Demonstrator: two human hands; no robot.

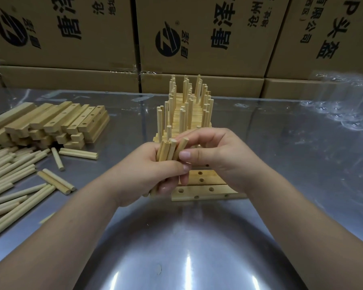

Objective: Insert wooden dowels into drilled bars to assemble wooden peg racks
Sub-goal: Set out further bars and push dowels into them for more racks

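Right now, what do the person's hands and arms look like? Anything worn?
The left hand and right hand are bare: no gloves, rings or watch. The forearms are uncovered up to the picture's edge, no sleeve visible. Nails are short, unpainted.

Two hands meet on a bundle of dowels above drilled bars.
The left hand [155, 170] grips the bundle [166, 152], tilted slightly right. The right hand [218, 158] pinches the rightmost dowel [182, 145] near its top. Under them, bars [199, 192] with empty holes lie on the table [281, 164]. Just behind stand racks [187, 109] with upright pegs. At left are a stack [50, 124] of bars and loose dowels [13, 174]. Boxes [71, 28] line the back.
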